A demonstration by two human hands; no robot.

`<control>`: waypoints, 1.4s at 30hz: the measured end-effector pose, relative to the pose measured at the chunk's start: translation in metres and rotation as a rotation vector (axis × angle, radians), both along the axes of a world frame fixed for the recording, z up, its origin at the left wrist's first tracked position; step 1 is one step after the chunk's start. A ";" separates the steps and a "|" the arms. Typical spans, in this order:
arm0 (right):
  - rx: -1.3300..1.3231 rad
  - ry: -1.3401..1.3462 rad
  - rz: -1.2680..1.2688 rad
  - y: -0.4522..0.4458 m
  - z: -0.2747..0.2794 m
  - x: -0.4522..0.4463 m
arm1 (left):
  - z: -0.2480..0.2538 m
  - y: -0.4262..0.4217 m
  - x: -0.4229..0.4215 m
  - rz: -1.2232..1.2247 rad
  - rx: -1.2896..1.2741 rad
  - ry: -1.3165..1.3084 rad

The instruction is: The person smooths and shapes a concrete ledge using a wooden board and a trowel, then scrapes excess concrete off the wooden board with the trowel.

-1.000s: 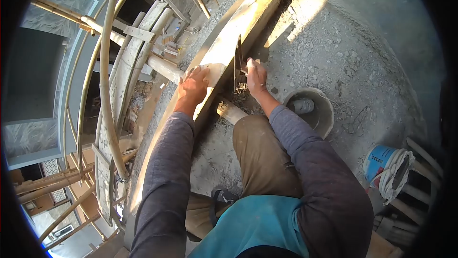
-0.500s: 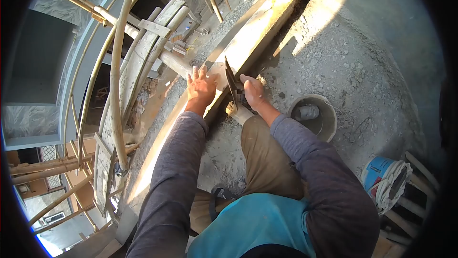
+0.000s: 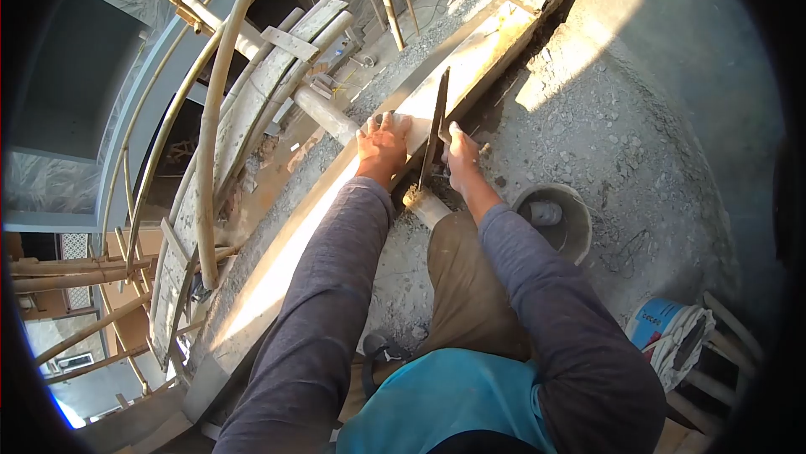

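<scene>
My left hand [image 3: 384, 145] rests on top of the long pale ledge [image 3: 290, 273], fingers spread and holding nothing. To its right, my right hand [image 3: 461, 154] is closed around the handle of a flat trowel [image 3: 436, 126]; most of the handle is hidden by the fingers. The trowel's thin dark blade stands nearly edge-on at the ledge's right side, its tip pointing up in the picture. Just below the blade is the rough end of a round pole [image 3: 427, 205], beside my knee.
A bucket [image 3: 579, 220] with a cup-like item inside stands right of my right forearm. A blue-and-white bucket [image 3: 663, 332] sits at lower right near wooden poles. Bamboo scaffolding [image 3: 220, 118] and a plank walkway [image 3: 252, 105] rise at left. Rubble covers the rough floor [image 3: 579, 131].
The view has shifted, moving the scene within the frame. My left hand stays on the ledge with fingers spread. The trowel blade has changed its tilt, now leaning right at its tip.
</scene>
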State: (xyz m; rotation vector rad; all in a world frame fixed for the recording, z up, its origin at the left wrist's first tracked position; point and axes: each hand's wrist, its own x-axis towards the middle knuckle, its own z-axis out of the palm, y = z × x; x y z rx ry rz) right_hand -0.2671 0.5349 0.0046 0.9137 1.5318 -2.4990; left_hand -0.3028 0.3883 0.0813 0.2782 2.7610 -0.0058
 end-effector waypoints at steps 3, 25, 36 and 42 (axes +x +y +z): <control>0.063 -0.101 -0.170 -0.003 0.026 0.012 | -0.003 -0.006 0.005 -0.068 -0.026 0.083; 0.071 0.054 -0.419 0.046 -0.053 -0.066 | 0.002 0.005 0.001 -0.031 -0.052 0.049; 0.265 -0.042 -0.092 0.013 -0.003 -0.010 | -0.003 -0.001 0.005 0.011 -0.028 0.060; 0.325 -0.162 -0.411 0.041 0.003 -0.049 | 0.005 0.008 0.001 0.040 -0.068 0.119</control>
